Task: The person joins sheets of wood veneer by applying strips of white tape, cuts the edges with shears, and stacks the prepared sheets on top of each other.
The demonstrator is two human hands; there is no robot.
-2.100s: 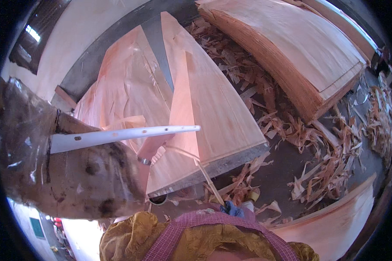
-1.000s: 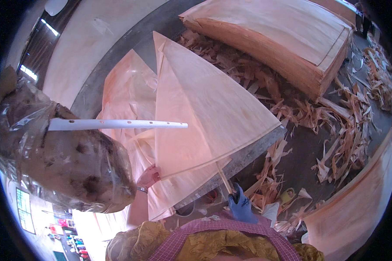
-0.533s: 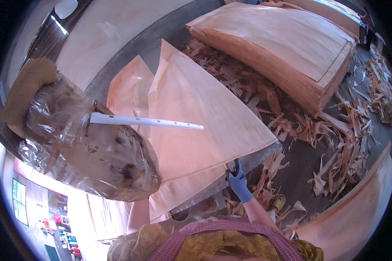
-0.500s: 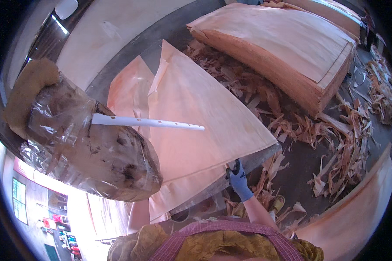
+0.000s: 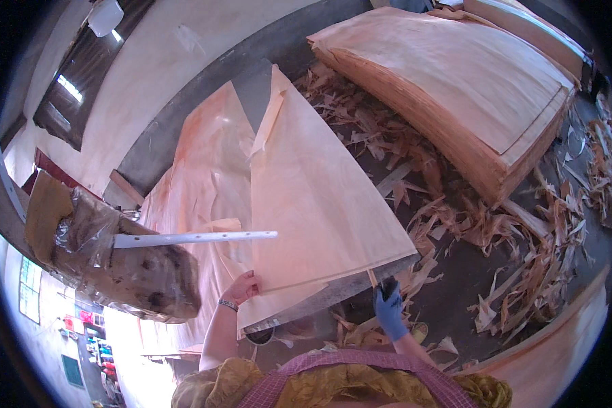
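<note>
A pale wood veneer sheet [image 5: 319, 197] lies on a grey-topped table [image 5: 367, 280], with its near edge toward me. My left hand [image 5: 241, 287], bare with a band at the wrist, has its fingers closed at the sheet's near left corner. My right hand [image 5: 389, 309], in a blue and black glove, is closed just off the table's near edge. A thin tan stick-like piece [image 5: 372, 277] sticks up from its fingers; its kind is not clear. More veneer [image 5: 204, 163], reddish and wavy, spreads left of the sheet.
A plastic-wrapped brown block [image 5: 143, 272] with a white perforated strip [image 5: 197, 238] juts in at left. A thick veneer stack [image 5: 442, 88] stands far right. Veneer scraps [image 5: 455, 204] litter the floor, and another veneer surface [image 5: 557, 347] rises at near right.
The wrapped block now appears smaller and farther left, uncovering my left hand and more veneer. My right hand sits slightly lower and right, and a tan piece shows in it.
</note>
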